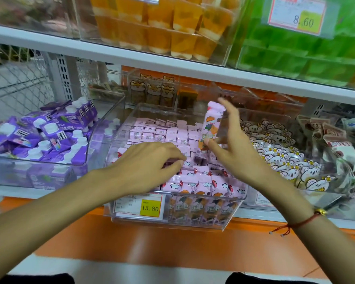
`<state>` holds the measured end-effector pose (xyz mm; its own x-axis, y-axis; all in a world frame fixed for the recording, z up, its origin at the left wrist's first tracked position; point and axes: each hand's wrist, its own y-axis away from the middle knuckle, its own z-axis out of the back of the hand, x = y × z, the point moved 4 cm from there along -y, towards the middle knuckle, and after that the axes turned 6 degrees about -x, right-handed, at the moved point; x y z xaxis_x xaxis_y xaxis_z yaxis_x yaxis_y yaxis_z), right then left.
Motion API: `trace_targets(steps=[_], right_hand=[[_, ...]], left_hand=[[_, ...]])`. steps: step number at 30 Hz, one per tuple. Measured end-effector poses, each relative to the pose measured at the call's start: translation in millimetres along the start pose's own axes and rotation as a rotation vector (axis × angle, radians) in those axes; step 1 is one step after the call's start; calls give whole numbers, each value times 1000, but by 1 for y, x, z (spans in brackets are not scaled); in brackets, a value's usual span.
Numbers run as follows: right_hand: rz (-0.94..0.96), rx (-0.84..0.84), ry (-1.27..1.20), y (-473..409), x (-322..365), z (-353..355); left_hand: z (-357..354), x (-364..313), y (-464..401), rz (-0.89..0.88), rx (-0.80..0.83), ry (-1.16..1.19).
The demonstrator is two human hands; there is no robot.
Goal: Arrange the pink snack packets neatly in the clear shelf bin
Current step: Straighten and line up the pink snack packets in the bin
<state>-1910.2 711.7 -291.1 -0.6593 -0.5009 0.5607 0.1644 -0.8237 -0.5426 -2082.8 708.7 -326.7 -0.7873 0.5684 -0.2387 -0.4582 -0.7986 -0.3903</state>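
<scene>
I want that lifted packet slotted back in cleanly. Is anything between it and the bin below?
Nothing separate blocks it. The right hand holds the packet upright above the clear bin; the left hand rests on packets there.

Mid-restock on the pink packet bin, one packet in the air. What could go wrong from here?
1. The right hand pinches the lifted packet only at its ends between thumb and fingertips; that light grip might slip and drop it onto the rows.
2. The left hand reaches in among the pink packets near the bin's front wall; a nudge may topple the upright front row.
</scene>
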Motion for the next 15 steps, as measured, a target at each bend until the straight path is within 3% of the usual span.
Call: trace_targets(steps=[4,10,15], right_hand=[[33,87,7,1,2,-13],[-104,113,-168,-1,-5,-9],[117,95,348,-6,1,11]], left_hand=[[1,1,-1,22,-19,-7],[0,3,-2,45,-28,23],[-1,4,-2,50,-15,25]])
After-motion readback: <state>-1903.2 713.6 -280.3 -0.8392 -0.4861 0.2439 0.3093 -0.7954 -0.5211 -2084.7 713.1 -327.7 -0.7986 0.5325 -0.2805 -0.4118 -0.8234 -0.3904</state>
